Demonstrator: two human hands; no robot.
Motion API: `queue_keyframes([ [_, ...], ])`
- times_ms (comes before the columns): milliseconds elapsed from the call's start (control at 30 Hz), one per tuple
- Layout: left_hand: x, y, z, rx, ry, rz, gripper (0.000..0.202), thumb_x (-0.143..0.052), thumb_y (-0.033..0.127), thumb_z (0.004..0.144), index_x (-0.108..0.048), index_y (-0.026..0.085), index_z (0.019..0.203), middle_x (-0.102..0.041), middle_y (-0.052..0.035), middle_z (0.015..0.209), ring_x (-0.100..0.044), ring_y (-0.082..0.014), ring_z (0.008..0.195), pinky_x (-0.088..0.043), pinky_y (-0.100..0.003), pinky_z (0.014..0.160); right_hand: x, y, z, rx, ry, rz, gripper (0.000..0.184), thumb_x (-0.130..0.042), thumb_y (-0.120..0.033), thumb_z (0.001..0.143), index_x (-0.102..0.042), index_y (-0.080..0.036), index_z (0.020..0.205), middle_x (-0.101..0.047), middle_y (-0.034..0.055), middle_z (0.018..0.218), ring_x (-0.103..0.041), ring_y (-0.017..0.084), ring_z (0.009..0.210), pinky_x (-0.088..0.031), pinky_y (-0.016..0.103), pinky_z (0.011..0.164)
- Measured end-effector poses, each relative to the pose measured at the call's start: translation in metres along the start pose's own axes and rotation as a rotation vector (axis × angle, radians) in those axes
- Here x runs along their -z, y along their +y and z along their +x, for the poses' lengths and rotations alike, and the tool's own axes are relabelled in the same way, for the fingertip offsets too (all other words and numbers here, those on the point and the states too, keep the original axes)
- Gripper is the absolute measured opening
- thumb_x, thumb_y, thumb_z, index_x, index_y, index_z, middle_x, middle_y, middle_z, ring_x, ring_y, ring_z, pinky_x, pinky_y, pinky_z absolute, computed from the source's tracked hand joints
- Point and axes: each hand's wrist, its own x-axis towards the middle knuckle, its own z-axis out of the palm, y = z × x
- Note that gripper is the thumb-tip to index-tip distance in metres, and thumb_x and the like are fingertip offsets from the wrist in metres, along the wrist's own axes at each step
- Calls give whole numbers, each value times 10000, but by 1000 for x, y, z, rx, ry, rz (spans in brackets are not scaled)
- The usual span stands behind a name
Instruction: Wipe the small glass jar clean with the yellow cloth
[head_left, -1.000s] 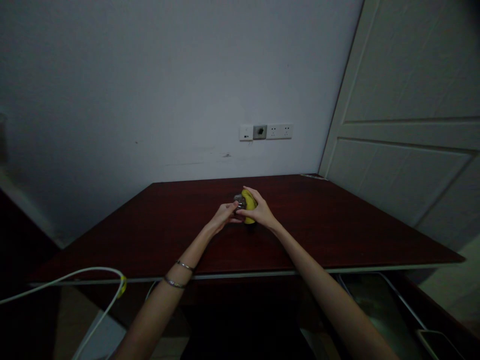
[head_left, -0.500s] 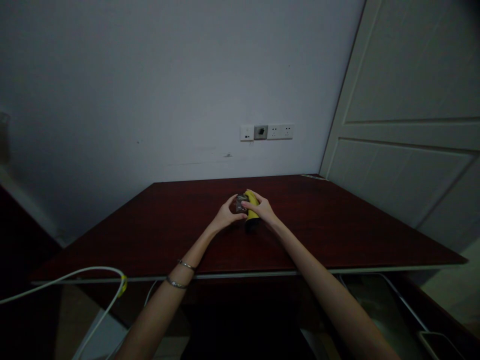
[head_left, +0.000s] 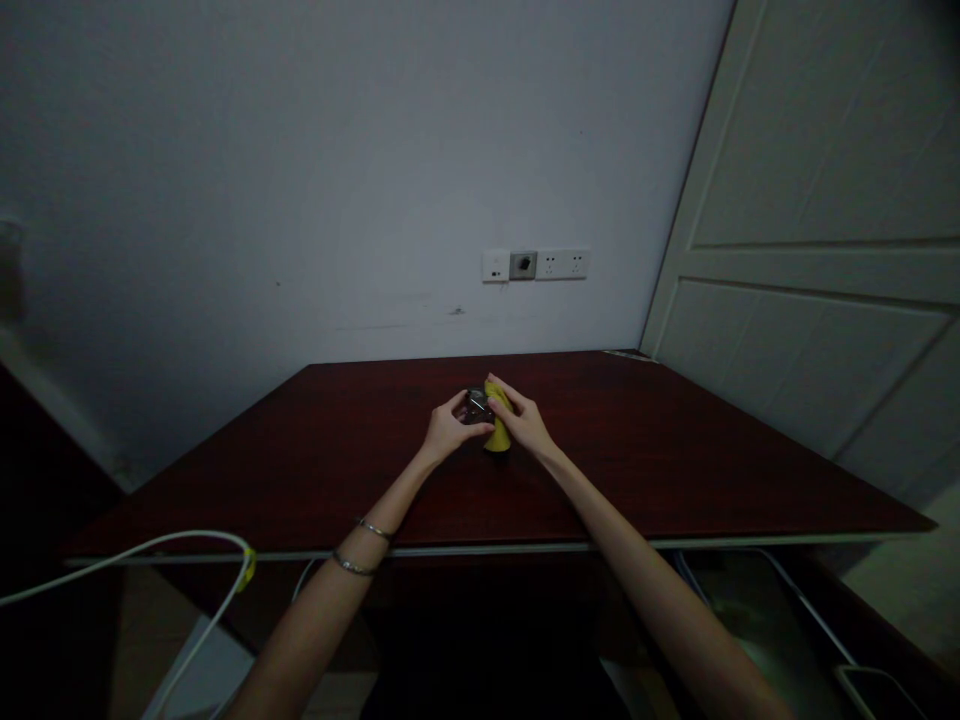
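Observation:
Over the middle of the dark red table [head_left: 360, 460], my left hand [head_left: 447, 430] is closed round a small, dark, shiny object [head_left: 478, 407] that looks see-through like glass. Its exact kind I cannot make out. My right hand [head_left: 529, 424] pinches a yellow cloth [head_left: 498, 438] and presses it against the object's right side. The cloth's lower end hangs loose towards me. Fingers and cloth hide part of the object.
A white cable [head_left: 187, 536] with a yellow tag loops over the table's front left edge. Wall sockets [head_left: 561, 264] sit above the far edge. A white panelled door [head_left: 810, 270] stands at the right. A phone-like device [head_left: 877, 693] lies low at the right.
My right hand has shifted the cloth slightly up and left along the object, and the cloth's hanging end has swung left. The object has turned a little in my left hand.

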Motion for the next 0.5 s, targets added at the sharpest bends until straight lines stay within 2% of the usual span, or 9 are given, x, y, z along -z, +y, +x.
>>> queue_keyframes([
  [100,-4,4,-3,37,-15,-65,875,-830,215,408,-491,70,1202,-555,-167,1212,-547,-267,1088,-415,-395,977,-1,-1,-1,90,25,-29,403,-580,-432,762,-619,-220,1103,-541,57,1265,-470,206,1204,-324,383,1055],
  [167,-7,7,-6,49,-32,-120,866,-827,215,417,-490,67,1200,-553,-167,1215,-539,-269,1101,-399,-399,994,-2,0,1,98,53,-29,382,-565,-444,770,-638,-219,1070,-566,54,1235,-492,206,1183,-340,387,1045],
  [400,-11,12,-13,-8,-112,-120,880,-826,198,406,-483,70,1207,-528,-175,1242,-504,-281,1145,-374,-409,1014,-1,7,8,-113,143,47,442,-558,-509,745,-667,-174,1012,-658,81,1083,-598,243,1032,-451,412,933],
  [500,-10,9,-10,0,-104,-86,876,-828,202,400,-495,81,1201,-538,-159,1233,-498,-281,1149,-377,-405,1011,-1,2,3,-33,131,7,402,-546,-483,768,-663,-198,1027,-637,66,1127,-573,230,1076,-420,408,972],
])
